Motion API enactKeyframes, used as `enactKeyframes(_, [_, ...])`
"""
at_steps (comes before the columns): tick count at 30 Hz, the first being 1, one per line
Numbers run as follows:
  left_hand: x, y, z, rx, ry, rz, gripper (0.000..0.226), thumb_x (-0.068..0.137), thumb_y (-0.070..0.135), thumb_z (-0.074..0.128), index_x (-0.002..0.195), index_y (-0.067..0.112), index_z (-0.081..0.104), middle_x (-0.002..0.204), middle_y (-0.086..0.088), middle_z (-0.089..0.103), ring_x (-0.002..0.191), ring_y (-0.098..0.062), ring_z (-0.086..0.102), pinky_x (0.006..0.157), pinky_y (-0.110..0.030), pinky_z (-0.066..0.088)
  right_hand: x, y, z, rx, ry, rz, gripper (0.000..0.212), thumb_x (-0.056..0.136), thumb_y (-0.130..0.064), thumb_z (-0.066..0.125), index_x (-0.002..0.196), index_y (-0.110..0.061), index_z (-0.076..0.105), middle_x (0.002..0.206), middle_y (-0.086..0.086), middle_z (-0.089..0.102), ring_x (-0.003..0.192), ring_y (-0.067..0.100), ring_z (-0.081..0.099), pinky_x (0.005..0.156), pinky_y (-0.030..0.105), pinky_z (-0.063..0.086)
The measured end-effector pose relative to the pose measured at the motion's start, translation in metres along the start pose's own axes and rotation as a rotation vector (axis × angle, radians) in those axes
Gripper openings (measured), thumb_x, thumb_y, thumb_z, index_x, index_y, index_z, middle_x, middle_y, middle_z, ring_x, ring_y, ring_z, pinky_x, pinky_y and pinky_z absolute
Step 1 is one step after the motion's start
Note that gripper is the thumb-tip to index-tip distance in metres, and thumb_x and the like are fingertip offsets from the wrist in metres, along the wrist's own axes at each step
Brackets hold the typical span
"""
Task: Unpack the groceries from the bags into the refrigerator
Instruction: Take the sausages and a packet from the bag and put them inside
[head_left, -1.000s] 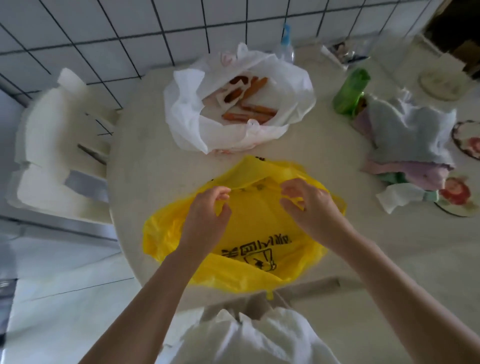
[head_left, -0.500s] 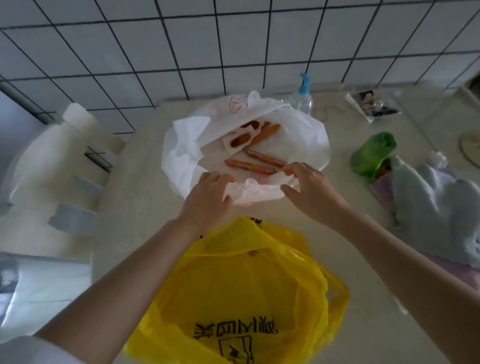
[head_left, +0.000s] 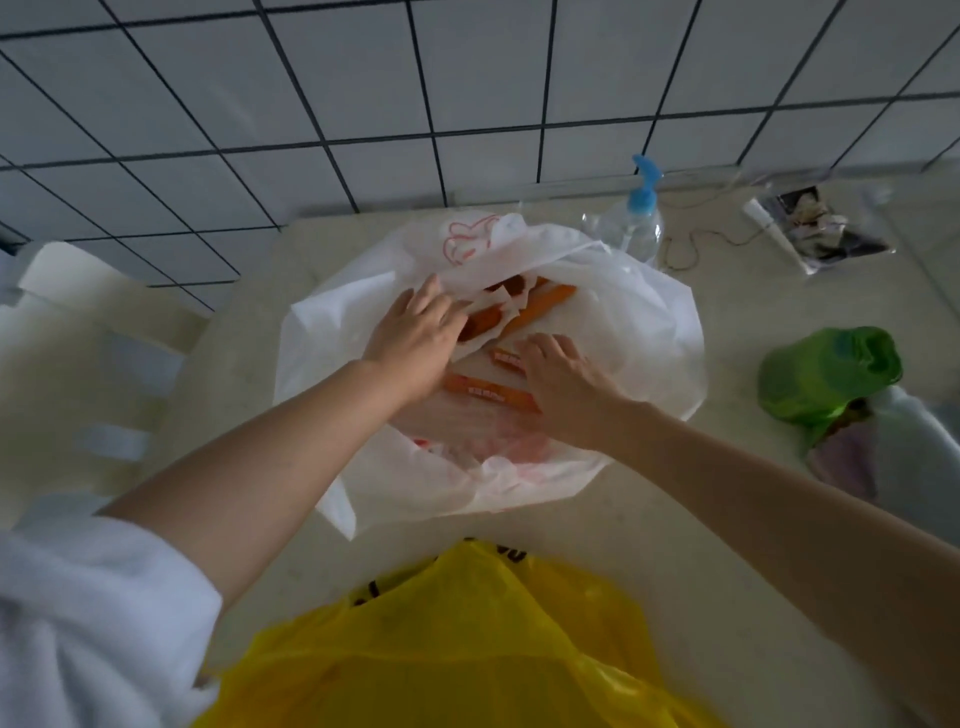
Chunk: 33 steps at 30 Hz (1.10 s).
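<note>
A white plastic bag lies open on the round table, with several orange wrapped sausages inside. Both of my hands are inside the bag's mouth. My left hand lies over the sausages at the back left with its fingers stretched out. My right hand rests flat on the sausages at the middle right, fingers straight. A yellow plastic bag lies open at the table's near edge, below my arms.
A clear pump bottle with a blue top stands behind the white bag. A green bag and folded cloths lie at the right. A clear packet lies at the back right. A white chair stands at the left, by the tiled wall.
My hands left the yellow bag, reached the white bag's near rim, and now lie inside it on the sausages. The view has tilted forward over the white bag.
</note>
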<state>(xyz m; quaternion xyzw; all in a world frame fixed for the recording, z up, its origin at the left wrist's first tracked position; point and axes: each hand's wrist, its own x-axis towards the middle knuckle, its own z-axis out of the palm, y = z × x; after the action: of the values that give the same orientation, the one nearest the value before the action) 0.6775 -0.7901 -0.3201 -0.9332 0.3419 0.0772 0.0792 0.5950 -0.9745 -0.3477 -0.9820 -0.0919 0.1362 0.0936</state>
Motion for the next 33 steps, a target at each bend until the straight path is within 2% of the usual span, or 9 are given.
enactKeyframes(6, [0.049,-0.022,0.007,0.112,-0.149,-0.024,0.069,0.092,0.011,0.051,0.153,0.021,0.021,0.163,-0.011,-0.005,0.148,-0.032,-0.016,0.12,-0.052,0.0,0.044,0.02,-0.001,-0.139,-0.078,-0.077,0.084,0.089,-0.035,0.056,0.152,-0.014,0.005,0.156,0.017,0.005,0.143,0.041,0.009,0.114,0.051,0.026])
enactKeyframes(9, [0.072,-0.03,0.009,0.106,-0.15,-0.073,0.076,0.093,0.011,0.05,0.155,0.025,0.008,0.162,-0.009,-0.015,0.147,-0.031,-0.02,0.12,-0.051,-0.005,0.065,0.032,-0.013,-0.106,-0.074,-0.04,0.085,0.089,-0.053,0.042,0.152,-0.013,0.001,0.157,0.02,0.004,0.144,0.04,0.006,0.115,0.054,0.019])
enactKeyframes(11, [0.086,-0.034,0.011,0.099,-0.147,-0.091,0.077,0.096,0.019,0.05,0.155,0.027,0.003,0.162,-0.009,-0.016,0.147,-0.031,-0.02,0.118,-0.048,-0.007,0.078,0.042,-0.018,-0.107,-0.142,-0.025,0.094,0.083,-0.052,0.045,0.151,-0.007,-0.002,0.156,0.021,0.009,0.144,0.039,0.011,0.116,0.051,0.019])
enactKeyframes(15, [0.104,-0.03,0.011,0.049,-0.163,-0.028,0.071,0.096,0.045,0.045,0.154,0.022,0.013,0.162,-0.008,0.009,0.148,-0.035,-0.001,0.118,-0.051,0.01,0.096,0.056,-0.014,-0.139,-0.226,-0.024,0.127,0.07,-0.048,0.076,0.149,-0.009,-0.014,0.157,0.018,0.011,0.144,0.037,0.015,0.117,0.048,0.02])
enactKeyframes(18, [0.107,-0.021,0.012,0.045,-0.146,0.062,0.076,0.091,0.059,0.044,0.151,0.019,0.022,0.153,-0.006,0.031,0.137,-0.032,0.021,0.11,-0.049,0.022,0.104,0.057,-0.011,-0.153,-0.283,-0.021,0.142,0.058,-0.06,0.08,0.148,-0.013,-0.02,0.158,0.017,0.005,0.145,0.037,0.01,0.118,0.05,0.015])
enactKeyframes(23, [0.103,-0.023,0.023,-0.069,-0.259,0.042,0.093,0.082,0.07,0.052,0.15,0.015,0.022,0.153,-0.01,0.034,0.143,-0.031,0.02,0.114,-0.045,0.02,0.108,0.058,-0.009,-0.168,-0.281,-0.062,0.141,0.052,-0.071,0.076,0.149,-0.022,-0.013,0.155,0.013,0.013,0.143,0.035,0.016,0.116,0.051,0.019])
enactKeyframes(25, [0.098,-0.026,0.026,-0.092,-0.267,0.05,0.093,0.08,0.07,0.055,0.148,0.015,0.026,0.15,-0.011,0.039,0.143,-0.03,0.024,0.115,-0.043,0.02,0.108,0.056,-0.008,-0.15,-0.273,-0.067,0.141,0.052,-0.076,0.072,0.149,-0.024,-0.015,0.156,0.013,0.011,0.144,0.035,0.014,0.117,0.051,0.017])
enactKeyframes(29, [0.084,-0.031,0.035,-0.207,-0.29,0.063,0.082,0.082,0.059,0.063,0.145,0.018,0.029,0.14,-0.008,0.047,0.122,-0.027,0.049,0.1,-0.038,0.041,0.097,0.044,-0.005,-0.08,-0.277,-0.067,0.138,0.055,-0.084,0.06,0.15,-0.019,-0.016,0.15,0.023,0.022,0.139,0.041,0.022,0.115,0.05,0.017])
enactKeyframes(33, [0.075,-0.03,0.045,-0.277,-0.261,0.044,0.066,0.088,0.046,0.063,0.14,0.015,0.035,0.138,-0.009,0.044,0.122,-0.029,0.049,0.098,-0.042,0.045,0.071,0.036,0.008,-0.183,-0.194,-0.09,0.133,0.065,-0.081,0.055,0.148,-0.008,-0.019,0.146,0.021,0.028,0.13,0.039,0.035,0.111,0.049,0.029])
